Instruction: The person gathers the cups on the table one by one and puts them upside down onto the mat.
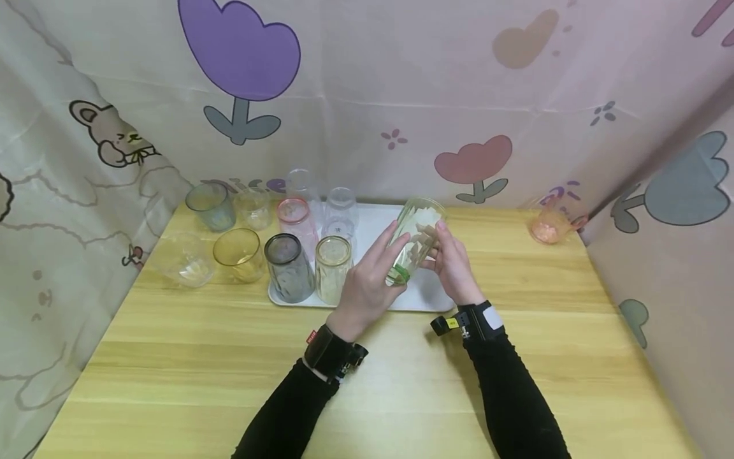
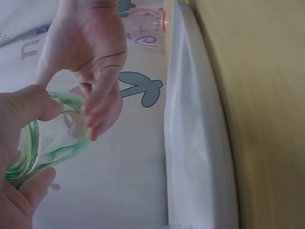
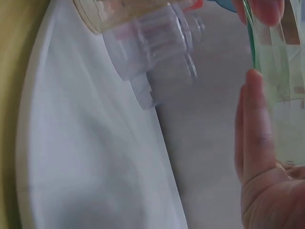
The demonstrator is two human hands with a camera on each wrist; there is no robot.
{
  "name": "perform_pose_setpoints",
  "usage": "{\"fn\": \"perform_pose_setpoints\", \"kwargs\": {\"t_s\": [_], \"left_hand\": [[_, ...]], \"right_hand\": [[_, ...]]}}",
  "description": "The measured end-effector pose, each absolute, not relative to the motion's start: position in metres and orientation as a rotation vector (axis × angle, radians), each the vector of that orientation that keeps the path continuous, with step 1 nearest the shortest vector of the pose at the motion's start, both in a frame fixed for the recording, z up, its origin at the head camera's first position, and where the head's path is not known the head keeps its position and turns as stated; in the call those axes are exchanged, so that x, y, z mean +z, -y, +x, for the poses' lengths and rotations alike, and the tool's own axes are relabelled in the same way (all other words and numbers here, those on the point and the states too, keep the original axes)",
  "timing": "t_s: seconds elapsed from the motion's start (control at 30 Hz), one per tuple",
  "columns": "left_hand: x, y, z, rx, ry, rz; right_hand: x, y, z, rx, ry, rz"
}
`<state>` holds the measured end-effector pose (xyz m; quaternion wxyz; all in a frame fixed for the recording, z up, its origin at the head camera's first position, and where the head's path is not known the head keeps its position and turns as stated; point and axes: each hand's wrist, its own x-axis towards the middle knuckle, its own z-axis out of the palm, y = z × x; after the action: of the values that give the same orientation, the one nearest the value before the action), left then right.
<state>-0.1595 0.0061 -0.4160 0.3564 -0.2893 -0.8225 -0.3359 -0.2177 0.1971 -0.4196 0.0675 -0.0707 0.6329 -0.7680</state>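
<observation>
A clear, green-tinted drinking glass (image 1: 410, 245) is held tilted above the white tray (image 1: 432, 301). My left hand (image 1: 367, 284) grips its lower left part, with thumb and fingers round the green end in the left wrist view. From the other side my right hand (image 1: 457, 271) holds the glass near its upper end, fingers along the wall. Left of the hands on the tray, a pale yellow glass (image 1: 334, 271), a grey glass (image 1: 290, 271), a pink glass (image 1: 298, 223) and clear glasses (image 1: 340, 213) stand upside down.
Left of the tray stand an amber glass (image 1: 239, 256), a blue-grey glass (image 1: 212, 207) and clear glasses (image 1: 192, 261). A pink cup with a handle (image 1: 547, 228) stands at the far right. Patterned curtains (image 1: 355, 115) border the wooden table (image 1: 390, 382).
</observation>
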Motion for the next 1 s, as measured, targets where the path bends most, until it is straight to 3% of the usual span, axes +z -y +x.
{"fn": "perform_pose_setpoints", "kwargs": {"t_s": [0.37,0.63,0.83,1.0], "left_hand": [[-0.395,-0.004,-0.154,-0.899,2.143,-0.728],[-0.352,0.0,-0.156,-0.802,2.267,-0.762],[-0.308,0.007,-0.165,-0.702,2.434,-0.805],[-0.274,0.011,-0.174,-0.568,2.554,-0.81]], "right_hand": [[-0.409,-0.217,-0.226,-2.198,-1.998,-0.329],[-0.408,-0.239,-0.23,-2.19,-2.205,-0.231],[-0.407,-0.253,-0.231,-1.852,-2.535,-0.054],[-0.412,-0.264,-0.232,-1.465,-2.681,-0.07]]}}
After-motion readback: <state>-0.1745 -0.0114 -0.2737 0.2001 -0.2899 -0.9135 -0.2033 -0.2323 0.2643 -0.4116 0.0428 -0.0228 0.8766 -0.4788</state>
